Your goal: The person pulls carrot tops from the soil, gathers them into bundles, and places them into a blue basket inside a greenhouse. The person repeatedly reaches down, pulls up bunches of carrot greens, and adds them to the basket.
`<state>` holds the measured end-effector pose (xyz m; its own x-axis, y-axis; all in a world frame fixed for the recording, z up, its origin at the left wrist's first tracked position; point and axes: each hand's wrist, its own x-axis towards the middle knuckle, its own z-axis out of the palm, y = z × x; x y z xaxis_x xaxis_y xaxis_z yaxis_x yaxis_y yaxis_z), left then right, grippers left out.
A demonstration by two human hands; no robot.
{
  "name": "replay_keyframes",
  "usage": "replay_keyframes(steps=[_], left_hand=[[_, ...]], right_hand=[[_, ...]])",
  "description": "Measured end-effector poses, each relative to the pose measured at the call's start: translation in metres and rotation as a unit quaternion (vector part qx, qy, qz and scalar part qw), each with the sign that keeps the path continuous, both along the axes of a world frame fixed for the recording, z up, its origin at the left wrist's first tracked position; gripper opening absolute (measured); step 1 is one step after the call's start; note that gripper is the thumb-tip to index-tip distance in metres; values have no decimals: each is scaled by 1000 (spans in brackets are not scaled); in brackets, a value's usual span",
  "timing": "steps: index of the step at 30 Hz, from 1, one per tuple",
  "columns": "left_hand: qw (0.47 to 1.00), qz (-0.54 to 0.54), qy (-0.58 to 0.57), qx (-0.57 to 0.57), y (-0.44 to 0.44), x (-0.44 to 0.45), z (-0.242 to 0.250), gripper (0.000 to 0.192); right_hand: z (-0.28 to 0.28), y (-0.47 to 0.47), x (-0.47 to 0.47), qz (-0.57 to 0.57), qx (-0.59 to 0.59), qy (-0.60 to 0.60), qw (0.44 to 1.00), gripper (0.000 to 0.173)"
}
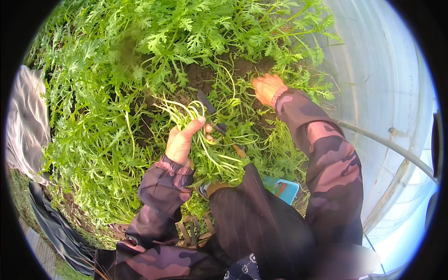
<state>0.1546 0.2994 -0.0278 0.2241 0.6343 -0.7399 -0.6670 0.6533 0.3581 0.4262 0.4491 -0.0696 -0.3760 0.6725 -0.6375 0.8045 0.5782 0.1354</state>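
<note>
My left hand (182,141) grips a bunch of cut or pulled leafy greens (225,162), thumb laid over the pale stems. Their stem ends point up and left, while the leaves hang towards my knee. Farther forward, my right hand (267,87) is down among the plants with its fingers curled. Those fingertips are hidden, so what they hold cannot be made out. Between the hands, dark pieces (205,101) and an orange-brown piece (239,150) lie in line among the greens, perhaps parts of one hand tool.
Dense feathery-leaved greens (98,105) fill the bed, with bare soil (199,77) ahead. Plastic greenhouse film (367,70) and a curved pole (388,141) border the right. Beside my knee lies a light blue plastic object (290,190). Pale cloth (28,122) and black sheeting (57,227) lie left.
</note>
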Motion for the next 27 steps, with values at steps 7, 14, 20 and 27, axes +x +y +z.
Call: replay_keyframes(steps=[7, 14, 20, 27], left_hand=[[1000, 4, 1, -19, 6, 12, -9, 21], [999, 9, -48, 20, 12, 22, 1, 33], [998, 6, -45, 35, 17, 50, 10, 35], [987, 95, -122, 43, 2, 62, -9, 51]], right_hand=[[3, -10, -5, 17, -39, -29, 999, 28], [51, 11, 3, -55, -122, 78, 988, 29], [91, -12, -18, -207, -106, 130, 964, 31], [110, -77, -92, -113, -67, 347, 929, 45]])
